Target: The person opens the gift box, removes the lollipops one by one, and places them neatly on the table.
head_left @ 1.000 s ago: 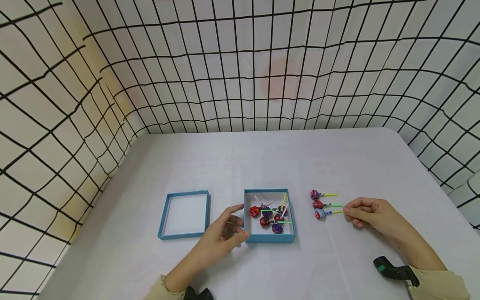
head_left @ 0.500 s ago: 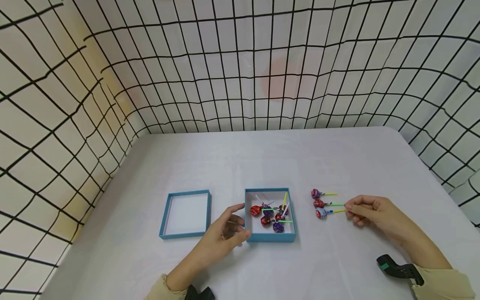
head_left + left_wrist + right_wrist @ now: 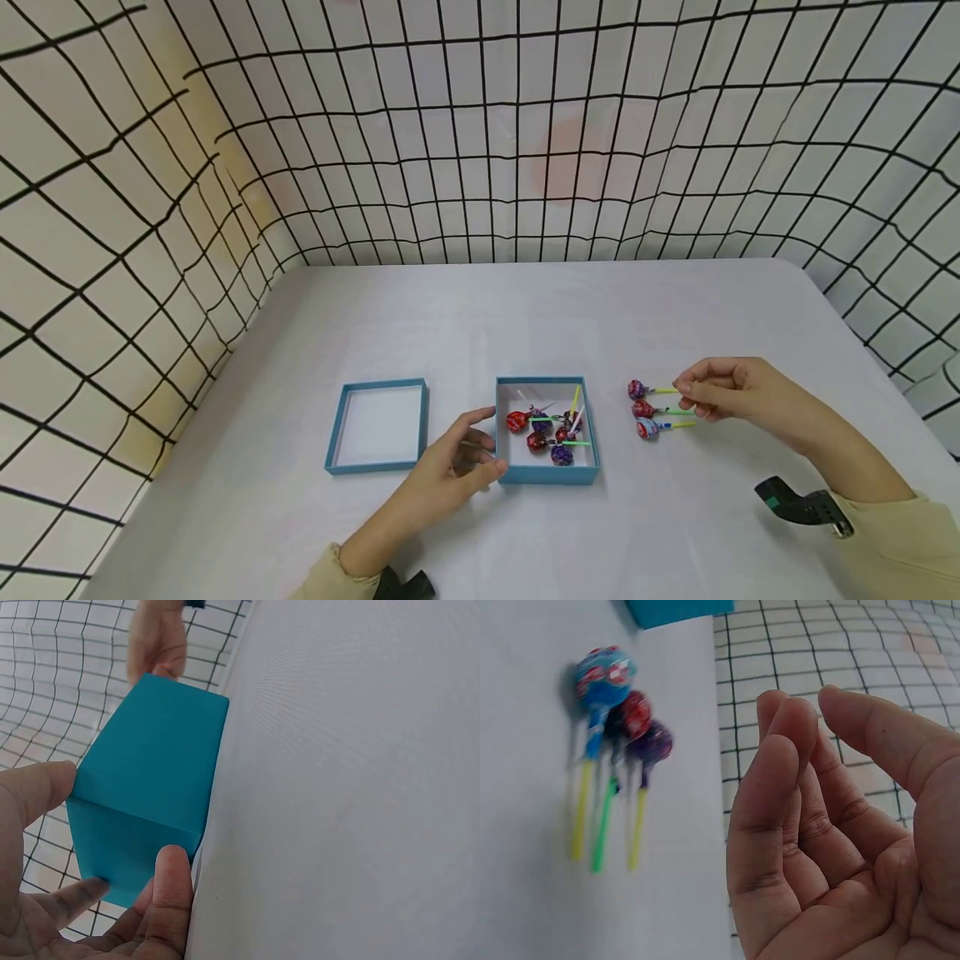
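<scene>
Matt against glossy
Your blue box (image 3: 548, 476) looks like matt card; nearer the right edge of the table (image 3: 465, 321), your lollipops (image 3: 642, 409) wear glossy wrappers (image 3: 606, 679).

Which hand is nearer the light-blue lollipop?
Right. The right hand hovers near the light-blue lollipop at its stick end; the left hand is leftward, across the blue box.

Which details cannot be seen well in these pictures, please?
Exact count of the boxed lollipops: head view, they overlap.
Inside of the box: left wrist view, hidden by its walls.
Wrapper print on the loose lollipops: right wrist view, blurred.
Left sleeve: head view, cut off by the bottom edge.
</scene>
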The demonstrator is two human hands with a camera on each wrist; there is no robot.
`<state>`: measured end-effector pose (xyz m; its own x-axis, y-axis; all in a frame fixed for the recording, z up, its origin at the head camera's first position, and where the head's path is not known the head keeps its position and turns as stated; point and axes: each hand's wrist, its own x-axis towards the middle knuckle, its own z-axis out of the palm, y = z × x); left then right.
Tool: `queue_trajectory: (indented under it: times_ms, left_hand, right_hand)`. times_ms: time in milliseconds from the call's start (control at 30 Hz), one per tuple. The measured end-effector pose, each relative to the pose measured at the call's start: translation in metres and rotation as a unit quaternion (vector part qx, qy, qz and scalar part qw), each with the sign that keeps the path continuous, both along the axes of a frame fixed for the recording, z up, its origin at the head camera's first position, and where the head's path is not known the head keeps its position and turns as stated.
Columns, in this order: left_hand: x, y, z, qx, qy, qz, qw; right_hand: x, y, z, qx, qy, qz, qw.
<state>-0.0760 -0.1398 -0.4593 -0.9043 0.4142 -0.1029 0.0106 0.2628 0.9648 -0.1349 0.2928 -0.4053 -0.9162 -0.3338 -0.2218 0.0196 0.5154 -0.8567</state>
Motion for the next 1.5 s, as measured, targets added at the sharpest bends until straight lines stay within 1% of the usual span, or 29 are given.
queue_trajectory:
  times_ms: [133, 233, 433, 633, 833, 933, 1167, 1500]
  left_hand:
    - [0.000, 0.001, 0.001, -0.001, -0.002, 0.002, 1.0000]
    - [0.000, 0.001, 0.001, -0.003, -0.001, 0.002, 1.0000]
    - [0.000, 0.000, 0.002, -0.004, 0.002, 0.000, 1.0000]
    - [-0.001, 0.000, 0.001, -0.001, 0.008, -0.003, 1.0000]
    - [-0.001, 0.000, 0.000, 0.003, 0.011, -0.007, 0.9999]
    - [-0.001, 0.000, 0.000, 0.004, 0.010, -0.006, 0.9999]
    - [-0.001, 0.001, -0.001, 0.003, 0.010, -0.006, 0.9999]
    - [-0.001, 0.001, -0.001, 0.001, 0.010, -0.001, 1.0000]
  right_hand:
    - [-0.006, -0.015, 0.019, 0.020, 0.014, 0.019, 0.9995]
    - [-0.011, -0.026, 0.028, 0.031, 0.018, 0.029, 0.9989]
    - [-0.020, -0.046, 0.040, 0.036, 0.021, 0.062, 0.9972]
    - [-0.030, -0.066, 0.046, 0.016, 0.006, 0.091, 0.9957]
    - [-0.037, -0.084, 0.050, 0.012, -0.005, 0.112, 0.9937]
    - [-0.040, -0.091, 0.050, 0.009, -0.006, 0.125, 0.9922]
    - [-0.046, -0.106, 0.045, 0.005, -0.005, 0.141, 0.9901]
    - [-0.050, -0.132, 0.038, 0.001, -0.015, 0.158, 0.9873]
